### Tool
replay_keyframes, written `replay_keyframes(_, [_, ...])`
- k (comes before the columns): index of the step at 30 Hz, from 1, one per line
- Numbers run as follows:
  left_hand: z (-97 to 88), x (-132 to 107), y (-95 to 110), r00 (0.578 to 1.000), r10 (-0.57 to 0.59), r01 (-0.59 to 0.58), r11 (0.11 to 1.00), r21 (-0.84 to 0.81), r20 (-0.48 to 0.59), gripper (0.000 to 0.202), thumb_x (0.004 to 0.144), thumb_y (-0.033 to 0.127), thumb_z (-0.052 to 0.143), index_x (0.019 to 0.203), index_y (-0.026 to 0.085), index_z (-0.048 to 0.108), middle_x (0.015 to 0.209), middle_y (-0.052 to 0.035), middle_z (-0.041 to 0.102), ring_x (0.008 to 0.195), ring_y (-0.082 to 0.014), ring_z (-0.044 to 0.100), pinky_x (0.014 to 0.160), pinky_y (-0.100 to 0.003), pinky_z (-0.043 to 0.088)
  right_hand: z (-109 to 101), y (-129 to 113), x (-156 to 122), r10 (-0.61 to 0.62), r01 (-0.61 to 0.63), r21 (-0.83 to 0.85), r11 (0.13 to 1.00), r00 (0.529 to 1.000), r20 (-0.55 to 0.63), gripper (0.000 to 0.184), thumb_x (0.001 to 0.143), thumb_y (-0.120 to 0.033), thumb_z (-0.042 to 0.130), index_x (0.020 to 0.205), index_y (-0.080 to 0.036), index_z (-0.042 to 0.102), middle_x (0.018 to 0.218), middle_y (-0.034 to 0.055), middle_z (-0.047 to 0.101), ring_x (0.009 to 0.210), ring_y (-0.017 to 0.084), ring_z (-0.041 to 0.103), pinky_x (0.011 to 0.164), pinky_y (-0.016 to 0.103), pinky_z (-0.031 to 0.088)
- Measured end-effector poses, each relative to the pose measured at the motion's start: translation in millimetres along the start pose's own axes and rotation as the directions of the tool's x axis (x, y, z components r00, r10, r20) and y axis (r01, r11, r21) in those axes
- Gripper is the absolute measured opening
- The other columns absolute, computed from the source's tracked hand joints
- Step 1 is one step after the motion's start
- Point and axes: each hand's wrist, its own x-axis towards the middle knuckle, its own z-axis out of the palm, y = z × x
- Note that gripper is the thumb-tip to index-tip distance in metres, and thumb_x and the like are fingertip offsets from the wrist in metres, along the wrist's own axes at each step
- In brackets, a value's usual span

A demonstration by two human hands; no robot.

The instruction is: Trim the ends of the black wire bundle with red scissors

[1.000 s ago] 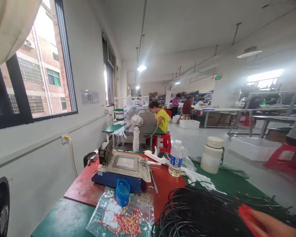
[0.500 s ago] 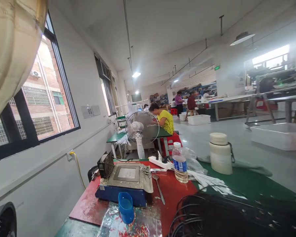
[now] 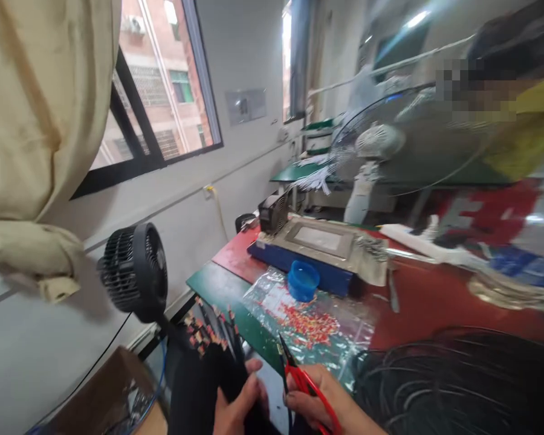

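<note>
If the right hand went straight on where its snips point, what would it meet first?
Probably the clear plastic bag of red pieces on the table: the snips in the right hand aim up-left at it. Depth is unclear; they might pass above.

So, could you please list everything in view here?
wire bundle: one, black with red tips, in the left hand
snips: one, red handles, in the right hand
cable coil: one, black, table at right
plastic bag: one, clear with small red pieces, table front
cup: one, blue, at the bag's far edge
machine: one, blue base, metal top, on the red mat
desk fan: one, black, left of the table
standing fan: one, white, behind the machine
curtain: one, beige, far left
co-worker: one, yellow top, far right
left hand: one, bottom centre, gripping the wire bundle
right hand: one, bottom centre, holding the snips
</note>
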Motion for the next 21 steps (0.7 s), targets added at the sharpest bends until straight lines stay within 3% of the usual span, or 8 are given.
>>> replay_keyframes(2, [1.5,-4,1,1.000,0.001,-0.001,1.000,0.011,0.024,0.042,0.051,0.033,0.080,0.085,0.013,0.067,0.061,-0.0028,0.066,0.052,-0.0098,0.056,0.050,-0.023,0.039,4,-2,-5,0.001,0.001,-0.041,0.999,0.999,0.054,0.045,0.069,-0.059,0.062,0.061,-0.018,0.045,0.049,-0.0077,0.034,0.041,0.004,0.027,0.039,0.018,0.020])
replay_keyframes(4, [8.4,-4,3,0.998,-0.025,0.024,1.000,0.020,0.056,0.039,0.054,0.033,0.078,0.086,0.013,0.067,0.069,-0.0043,0.068,0.057,-0.0096,0.057,0.052,-0.022,0.038,5,-5,-8,0.000,0.005,-0.073,0.997,0.998,0.068,0.046,0.070,-0.058,0.060,0.058,-0.019,0.041,0.050,-0.0076,0.032,0.043,0.004,0.026,0.040,0.019,0.020])
replay_keyframes(10, [16.3,-3,1,0.990,-0.031,0.032,0.999,-0.007,0.135,0.028,0.055,0.023,0.077,0.079,0.015,0.064,0.062,-0.0005,0.065,0.058,-0.0113,0.058,0.058,-0.025,0.043,9,-4,-10,0.022,-0.022,-0.165,0.986,1.000,0.001,0.050,0.070,-0.058,0.060,0.055,-0.021,0.029,0.052,-0.0074,0.028,0.048,0.006,0.027,0.043,0.020,0.021])
replay_keyframes(16, [11.4,5,-1,0.984,-0.009,0.003,0.999,0.038,0.177,0.017,0.063,0.023,0.071,0.073,0.012,0.063,0.061,-0.0020,0.064,0.059,-0.0113,0.057,0.062,-0.026,0.042,1,-8,-8,0.081,-0.100,-0.172,0.980,0.990,-0.113,0.047,0.068,-0.062,0.060,0.058,-0.018,0.047,0.046,-0.0071,0.035,0.042,0.007,0.030,0.041,0.021,0.021])
replay_keyframes(21, [12.1,4,-1,0.975,-0.039,0.016,0.994,0.105,0.220,0.016,0.066,0.024,0.068,0.072,0.011,0.063,0.059,-0.0003,0.060,0.048,-0.0058,0.049,0.053,-0.022,0.036,-7,-21,-9,-0.045,0.025,-0.119,0.993,0.985,-0.166,0.031,0.070,-0.048,0.067,0.073,-0.018,0.060,0.058,-0.0005,0.058,0.052,0.011,0.048,0.049,0.022,0.035])
